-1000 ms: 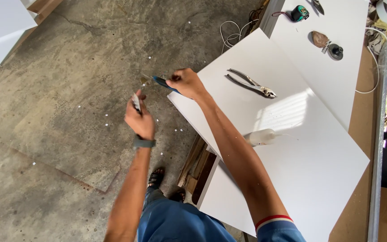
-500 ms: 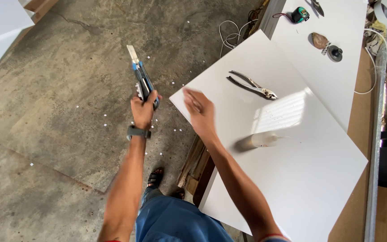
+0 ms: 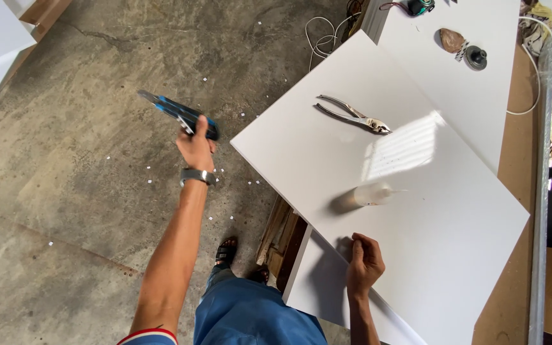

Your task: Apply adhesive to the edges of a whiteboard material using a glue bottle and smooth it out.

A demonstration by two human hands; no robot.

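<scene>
My left hand is raised over the concrete floor and grips a blue and black utility knife with its blade pointing up and left. A watch is on that wrist. My right hand rests with curled fingers on the near edge of a large white board. On the board lie metal pliers and a small clear bottle on its side, a little beyond my right hand.
A second white board behind carries a small round metal part and a brown disc. White cable loops lie on the floor. Wood pieces sit under the board. Small white chips dot the concrete.
My hands were together at the board's corner, then parted. The left hand swung the knife out over the floor. The right hand drew back to the board's near edge.
</scene>
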